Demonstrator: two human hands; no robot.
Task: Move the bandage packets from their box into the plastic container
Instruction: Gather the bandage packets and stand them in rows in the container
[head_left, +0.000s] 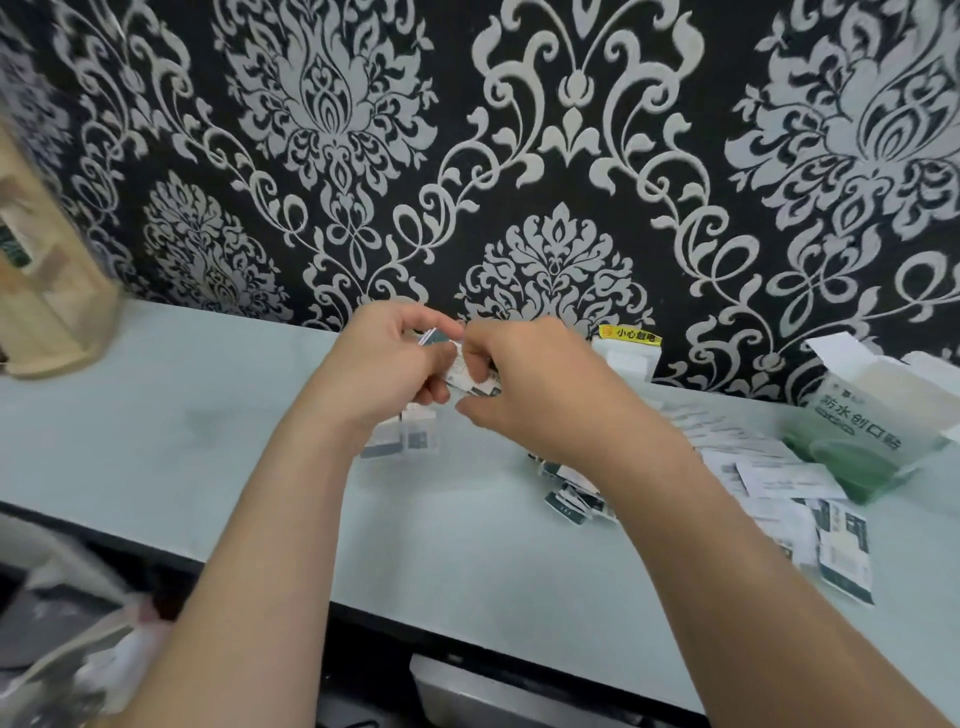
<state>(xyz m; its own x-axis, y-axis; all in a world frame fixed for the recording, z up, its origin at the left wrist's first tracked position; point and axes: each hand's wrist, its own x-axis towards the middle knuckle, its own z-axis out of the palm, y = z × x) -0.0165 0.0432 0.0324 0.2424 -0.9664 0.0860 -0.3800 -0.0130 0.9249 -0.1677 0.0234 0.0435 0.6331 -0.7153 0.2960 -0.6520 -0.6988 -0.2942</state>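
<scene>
Green-and-white box (872, 415) spotted open at the far right of the counter (208, 441), loose bandage packets (789, 480) spilled just beside it. Had left hand (384, 364) and right hand (524, 389) both up over the counter, fingers curled round one small stack of packets (470, 376), pinched between them. Couldn't pin down the plastic container for sure; maybe the clear thing (400, 439) right under the left hand, hard to tell. Looked dicey tbh: slick wrappers plus a loose two-handed pinch, so could easily have fanned out and dropped onto the counter instead.
</scene>
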